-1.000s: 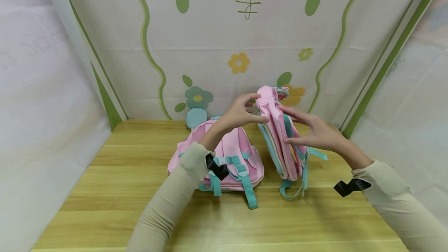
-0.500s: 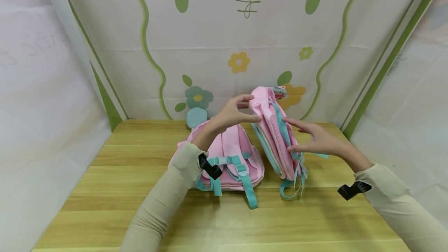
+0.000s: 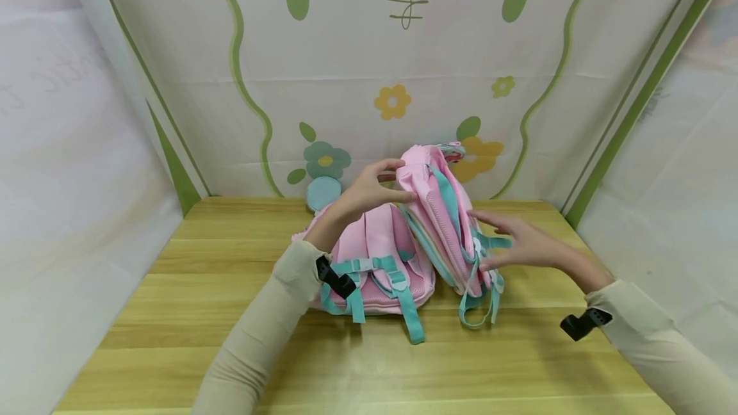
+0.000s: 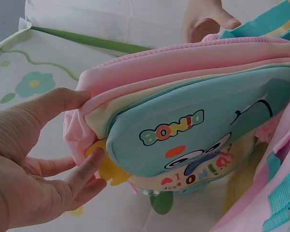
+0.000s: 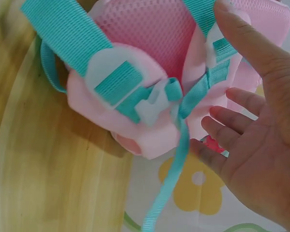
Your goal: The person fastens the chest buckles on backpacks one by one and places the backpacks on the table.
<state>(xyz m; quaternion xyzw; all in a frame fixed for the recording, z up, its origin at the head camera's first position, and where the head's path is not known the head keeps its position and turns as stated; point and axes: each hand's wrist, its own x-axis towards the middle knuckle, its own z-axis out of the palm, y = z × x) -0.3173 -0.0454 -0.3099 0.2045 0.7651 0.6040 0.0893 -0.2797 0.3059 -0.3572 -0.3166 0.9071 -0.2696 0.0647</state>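
A pink children's backpack [image 3: 429, 210] stands tilted to the left on the table, leaning toward a second pink backpack [image 3: 378, 235] that lies with its straps up. My left hand [image 3: 369, 191] grips the top end of the tilted one between thumb and fingers. Its teal front pocket [image 4: 183, 121] with a cartoon face shows in the left wrist view. My right hand [image 3: 527, 242] is at the strap side, fingers extended and touching or very near the shoulder straps. Teal webbing [image 5: 176, 164] and white buckles [image 5: 152, 104] hang beside that hand.
The wooden table [image 3: 357, 364] runs up to a printed fabric backdrop [image 3: 346, 50] with flowers. Fabric walls stand at both sides. A round light-blue piece [image 3: 323, 194] sticks up behind the lying backpack. Loose strap ends [image 3: 412, 319] trail onto the table.
The gripped backpack has tipped and shifted to the left toward the lying one, and my left hand has moved left with it. My right hand has dropped slightly along the strap side.
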